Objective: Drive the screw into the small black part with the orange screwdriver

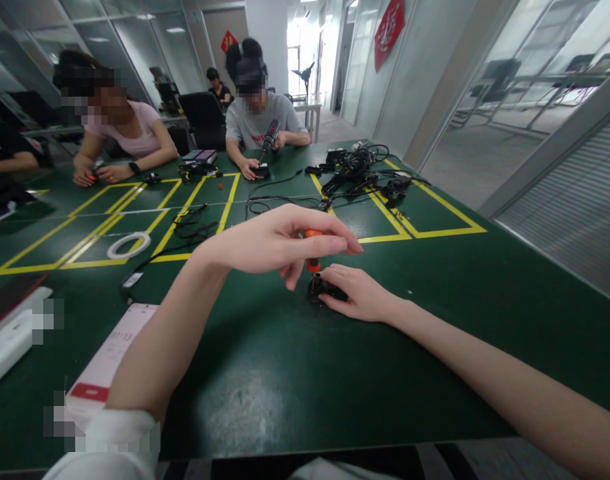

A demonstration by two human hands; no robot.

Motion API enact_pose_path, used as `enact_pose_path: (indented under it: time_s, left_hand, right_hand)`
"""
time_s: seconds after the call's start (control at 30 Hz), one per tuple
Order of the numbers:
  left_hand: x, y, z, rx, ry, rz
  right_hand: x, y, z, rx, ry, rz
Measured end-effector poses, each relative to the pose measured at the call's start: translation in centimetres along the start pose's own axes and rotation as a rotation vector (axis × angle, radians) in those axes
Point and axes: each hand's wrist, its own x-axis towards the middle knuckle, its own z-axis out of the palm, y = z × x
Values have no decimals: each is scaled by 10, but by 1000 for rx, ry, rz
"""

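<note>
The left hand arches over the green table with the wrist bent, its fingers closed loosely around the upper handle of an orange-and-black screwdriver, which stands about upright between the two hands. The index finger and thumb extend past the handle, partly covering it. Below, the right hand lies low on the tabletop, thumb and fingers pinching a small black part with a rounded end. A short metallic piece shows at the lower end of the screwdriver, just over the black part; whether the tip is seated in it cannot be told. Near the left forearm lies a phone with a pale screen and a red band, partly hidden by the arm. Beyond it are a white ring and some loose black cables, on and around rectangles marked in yellow tape. A larger heap of black cables sits toward the far right end of the table. Across the table, a co-worker in a grey shirt holds a dark power driver over a black block, and another in a pink top rests both forearms on the tabletop.
</note>
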Motion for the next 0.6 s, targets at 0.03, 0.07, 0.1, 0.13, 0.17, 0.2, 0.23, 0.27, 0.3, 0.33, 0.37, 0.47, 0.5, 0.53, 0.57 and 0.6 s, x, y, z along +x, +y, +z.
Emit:
enact_pose_path:
  time_s: [0.03, 0.07, 0.1, 0.13, 0.17, 0.2, 0.23, 0.27, 0.3, 0.33, 0.37, 0.47, 0.5, 0.53, 0.57, 0.6]
  left_hand:
    - [1, -4, -4, -77, -31, -16]
    - [2, -9, -8, -148, -42, -39]
    - [4, -14, -11, -220, -49, -48]
    - [6, -21, -15, -318, -68, -42]
    - [8, -27, -18, -414, -108, -47]
    - [10, -32, -21, -484, -147, -52]
    - [12, -37, -23, -536, -182, -44]
    - [13, -41, -24, -577, -175, -34]
    - [14, -45, -25, -605, -161, -26]
    - [14, -47, -25, -617, -150, -20]
    - [15, -49, -25, -615, -133, -13]
    - [15, -50, -24, -567, -66, 12]
    - [15, -50, -23, -549, -28, 22]
    - [16, -49, -22, -531, 15, 29]
    - [16, -48, -21, -509, 54, 32]
    - [17, -47, -20, -486, 86, 29]
  right_hand:
    - [0, 0, 0, 5, -1, 3]
    - [0, 0, 0, 10, -1, 2]
    - [0, 1, 0, 15, 0, -1]
    - [0, 1, 0, 20, 2, -5]
    - [0, 1, 0, 23, 3, -11]
    - [0, 1, 1, 26, 6, -16]
    - [0, 1, 1, 27, 9, -20]
    - [0, 1, 1, 25, 12, -23]
    - [-1, 2, 1, 21, 16, -26]
    - [-1, 2, 1, 16, 17, -29]
    - [-1, 2, 1, 13, 18, -32]
    - [-1, 2, 1, 8, 17, -37]
    - [-1, 2, 1, 6, 17, -39]
    - [-1, 2, 1, 3, 15, -40]
    - [-1, 2, 1, 0, 14, -41]
    - [-1, 2, 1, -2, 12, -41]
